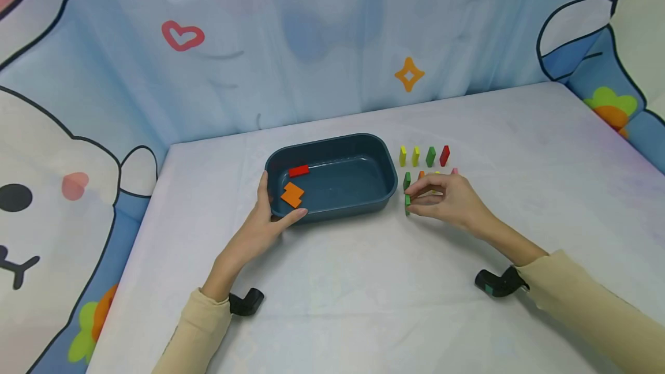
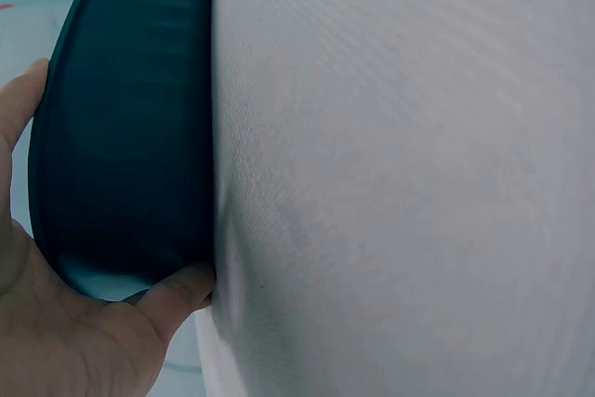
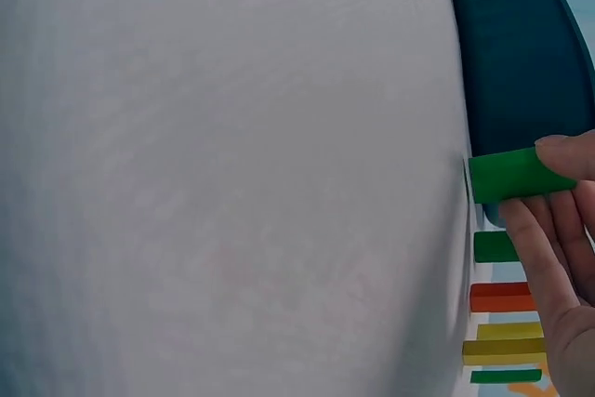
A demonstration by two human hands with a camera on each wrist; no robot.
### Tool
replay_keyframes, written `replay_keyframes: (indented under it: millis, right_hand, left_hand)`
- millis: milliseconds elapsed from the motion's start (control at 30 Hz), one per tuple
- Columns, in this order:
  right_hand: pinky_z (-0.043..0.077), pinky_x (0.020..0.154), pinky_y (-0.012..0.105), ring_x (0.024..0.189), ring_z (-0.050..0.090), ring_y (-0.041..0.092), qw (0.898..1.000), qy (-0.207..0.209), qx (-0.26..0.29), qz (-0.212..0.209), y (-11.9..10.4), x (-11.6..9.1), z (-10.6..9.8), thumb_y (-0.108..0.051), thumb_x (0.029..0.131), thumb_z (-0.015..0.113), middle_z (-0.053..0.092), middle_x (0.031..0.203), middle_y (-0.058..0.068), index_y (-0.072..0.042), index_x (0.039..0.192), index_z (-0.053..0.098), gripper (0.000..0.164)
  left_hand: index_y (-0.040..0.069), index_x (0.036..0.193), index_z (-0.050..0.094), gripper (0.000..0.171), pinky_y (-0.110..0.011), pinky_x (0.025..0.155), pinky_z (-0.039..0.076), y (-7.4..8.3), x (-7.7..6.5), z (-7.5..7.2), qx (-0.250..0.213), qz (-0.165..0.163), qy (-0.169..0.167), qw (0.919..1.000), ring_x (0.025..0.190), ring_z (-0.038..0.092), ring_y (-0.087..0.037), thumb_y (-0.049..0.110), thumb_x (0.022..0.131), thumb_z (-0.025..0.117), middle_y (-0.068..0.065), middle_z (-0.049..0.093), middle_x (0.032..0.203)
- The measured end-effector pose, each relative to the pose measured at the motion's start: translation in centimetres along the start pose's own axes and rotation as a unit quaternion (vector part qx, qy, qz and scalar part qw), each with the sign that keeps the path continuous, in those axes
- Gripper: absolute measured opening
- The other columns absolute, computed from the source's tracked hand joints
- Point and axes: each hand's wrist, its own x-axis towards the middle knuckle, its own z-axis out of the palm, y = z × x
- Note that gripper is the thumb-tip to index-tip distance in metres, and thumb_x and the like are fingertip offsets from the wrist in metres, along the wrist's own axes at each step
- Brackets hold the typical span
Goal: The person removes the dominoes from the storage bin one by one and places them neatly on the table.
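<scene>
In the head view, my left hand [image 1: 260,225] holds the front left corner of a dark blue tub [image 1: 337,213], its thumb along the front rim. The left wrist view shows fingers around the tub's wall [image 2: 121,137]. A red domino [image 1: 298,171] and two overlapping orange dominoes [image 1: 292,194] lie inside the tub. To the right of the tub, my right hand [image 1: 449,199] pinches a green domino [image 1: 407,205] between thumb and fingers. The right wrist view shows this green domino [image 3: 516,176] with its lower end close to the tabletop.
Behind my right hand stand a yellow domino [image 1: 402,156], a green domino [image 1: 431,156] and a red domino [image 1: 444,155]. Nearer ones, including another green domino [image 1: 407,180], are partly hidden by the fingers. A printed curtain [image 1: 322,45] hangs behind the white table [image 1: 353,299].
</scene>
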Motion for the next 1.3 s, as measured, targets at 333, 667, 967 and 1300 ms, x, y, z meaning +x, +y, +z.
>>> replay_keyframes:
  millis: [333,667,967,1300]
  right_hand:
    - [0.056,0.076,0.015,0.085,0.07,0.006,0.999,0.005,-0.036,0.001,-0.3,0.0,-0.3,-0.002,0.076,0.081,0.068,0.107,0.017,-0.001,0.101,0.07,0.027]
    - [0.056,0.076,0.015,0.084,0.07,0.006,0.999,0.004,-0.044,-0.003,-0.5,0.0,-0.3,0.0,0.075,0.082,0.069,0.106,0.017,0.001,0.102,0.069,0.03]
    - [0.057,0.075,0.017,0.086,0.069,0.015,0.998,-0.006,-0.065,-0.018,-0.2,-0.2,-0.6,0.002,0.074,0.082,0.07,0.104,0.017,0.002,0.107,0.068,0.036]
    - [0.059,0.079,0.03,0.088,0.069,0.023,0.99,0.001,-0.138,-0.029,-2.0,-2.1,-1.1,0.0,0.074,0.083,0.071,0.101,0.012,0.0,0.108,0.068,0.037]
  left_hand:
    - [0.044,0.147,-0.026,0.118,-0.059,0.118,0.019,0.0,0.0,0.0,-0.001,0.0,0.005,1.0,0.152,0.009,-0.026,0.074,0.076,0.063,-0.004,-0.001,0.165]
    - [0.044,0.147,-0.027,0.118,-0.059,0.118,0.02,0.1,-0.1,0.0,-0.003,-0.001,0.0,1.0,0.152,0.009,-0.026,0.074,0.077,0.063,-0.005,-0.001,0.165]
    - [0.046,0.146,-0.026,0.117,-0.06,0.118,0.018,0.0,-0.1,0.0,-0.001,-0.002,0.001,1.0,0.152,0.008,-0.026,0.076,0.076,0.062,-0.003,-0.003,0.165]
    - [0.047,0.146,-0.027,0.116,-0.06,0.118,0.019,0.0,0.0,-0.1,0.006,-0.002,0.003,1.0,0.152,0.009,-0.026,0.077,0.076,0.061,-0.002,-0.004,0.165]
